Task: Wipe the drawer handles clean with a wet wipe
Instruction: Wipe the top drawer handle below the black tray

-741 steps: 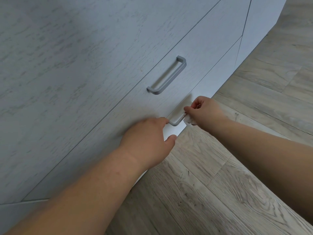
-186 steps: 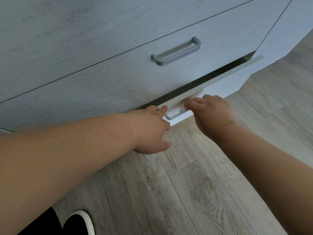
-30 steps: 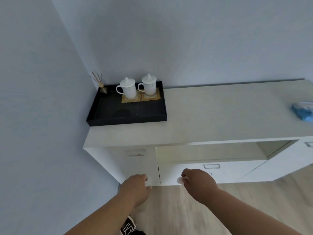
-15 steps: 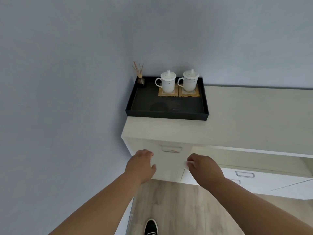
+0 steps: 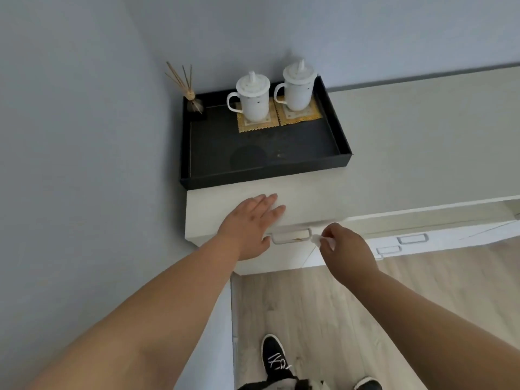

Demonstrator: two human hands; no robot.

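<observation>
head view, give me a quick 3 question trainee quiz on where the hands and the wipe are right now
1. True or false: the left hand lies flat on the cabinet top.
2. Which hand pinches the wet wipe? A) left B) right C) neither
3. Fill in: the wipe is at the ____ end of the top handle.

Key:
1. True, with straight fingers, in front of the black tray.
2. B, the right hand.
3. Right.

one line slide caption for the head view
Left hand flat on the cabinet top, right hand pinching a wet wipe at the top handle.
</observation>
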